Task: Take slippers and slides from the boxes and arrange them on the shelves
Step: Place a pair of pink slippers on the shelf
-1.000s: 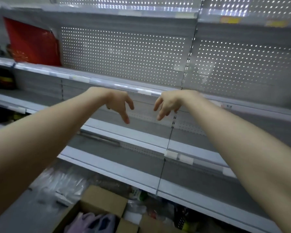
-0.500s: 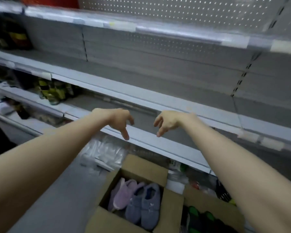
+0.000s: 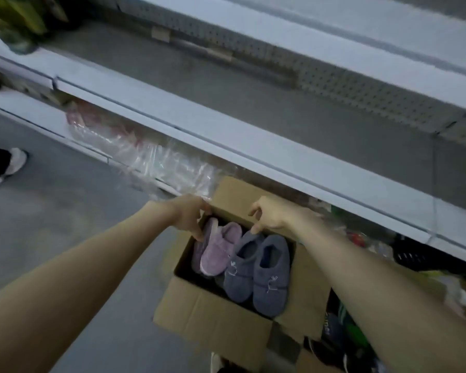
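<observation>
An open cardboard box (image 3: 215, 316) stands on the floor below the shelves. Inside it lie a pink fuzzy slipper (image 3: 218, 251) with a second pink one on edge beside it, and a pair of blue-grey slippers (image 3: 256, 273). My left hand (image 3: 190, 219) reaches into the far left corner of the box, its fingers pointing down beside the pink slippers. My right hand (image 3: 271, 216) hovers over the box's far side, a fingertip touching the heel of the left blue-grey slipper. Neither hand holds anything. The lowest grey shelf (image 3: 253, 103) runs above the box and is bare.
Crumpled clear plastic bags (image 3: 156, 154) lie under the shelf, left of the box. Another person's white shoe (image 3: 8, 168) is on the floor at far left. More boxes with dark and green footwear (image 3: 336, 332) sit to the right, near a black basket (image 3: 414, 254).
The view has tilted down from the shelves to the box. Both hands have dropped from shelf height into the box's far end and reached the slippers.
</observation>
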